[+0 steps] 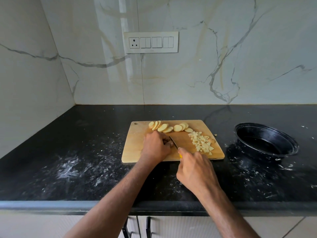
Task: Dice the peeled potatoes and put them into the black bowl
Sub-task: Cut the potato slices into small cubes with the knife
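Observation:
A wooden cutting board (135, 148) lies on the black counter. Round potato slices (169, 127) sit in rows along its far edge, and a heap of diced potato (202, 142) lies on its right side. My left hand (155, 146) is curled over potato pieces in the board's middle; they are mostly hidden under the fingers. My right hand (194, 167) grips a yellow-handled knife (173, 142), whose blade stands against my left fingers. The black bowl (265, 140) stands to the right of the board with no potato in it.
The black counter (85, 152) is smeared with white specks and streaks left and right of the board. A marble wall with a switch panel (151, 42) rises behind. One stray potato bit (215, 135) lies just off the board's right edge.

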The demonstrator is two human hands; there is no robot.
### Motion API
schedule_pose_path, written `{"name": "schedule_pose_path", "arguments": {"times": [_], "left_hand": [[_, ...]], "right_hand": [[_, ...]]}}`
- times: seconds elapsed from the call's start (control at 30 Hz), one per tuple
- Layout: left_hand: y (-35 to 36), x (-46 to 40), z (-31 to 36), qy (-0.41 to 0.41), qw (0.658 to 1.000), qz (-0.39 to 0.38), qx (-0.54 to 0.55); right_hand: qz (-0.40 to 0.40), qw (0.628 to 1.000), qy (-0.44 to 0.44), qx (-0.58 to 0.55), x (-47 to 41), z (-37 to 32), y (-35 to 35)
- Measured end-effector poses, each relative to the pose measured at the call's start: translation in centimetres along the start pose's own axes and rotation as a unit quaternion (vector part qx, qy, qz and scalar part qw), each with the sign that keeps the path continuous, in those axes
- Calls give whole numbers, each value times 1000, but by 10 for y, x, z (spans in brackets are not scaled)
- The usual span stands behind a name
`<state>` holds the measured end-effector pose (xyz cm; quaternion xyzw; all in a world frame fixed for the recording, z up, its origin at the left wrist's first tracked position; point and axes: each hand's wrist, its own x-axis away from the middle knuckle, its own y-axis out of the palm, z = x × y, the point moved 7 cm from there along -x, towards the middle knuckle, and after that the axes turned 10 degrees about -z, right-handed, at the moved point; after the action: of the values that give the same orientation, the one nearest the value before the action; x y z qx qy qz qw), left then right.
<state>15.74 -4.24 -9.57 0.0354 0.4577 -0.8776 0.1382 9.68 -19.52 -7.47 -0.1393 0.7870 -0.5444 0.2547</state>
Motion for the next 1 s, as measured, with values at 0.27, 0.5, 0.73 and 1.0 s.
{"name": "schedule_pose_path", "arguments": {"times": [0.27,0.5,0.73,1.0], "left_hand": [[-2,5,5,-9,999,18,-32],[-1,0,3,-3,999,20,-33],[-1,-4,0,2,999,24,-33],[-6,-1,2,24,999,9,-24]], "right_hand": [[-18,999,-11,39,2,-7,1],[8,1000,22,-7,3,6,-3],[25,999,41,13,8,6,-5],[59,996,63,7,7,11,-8]]}}
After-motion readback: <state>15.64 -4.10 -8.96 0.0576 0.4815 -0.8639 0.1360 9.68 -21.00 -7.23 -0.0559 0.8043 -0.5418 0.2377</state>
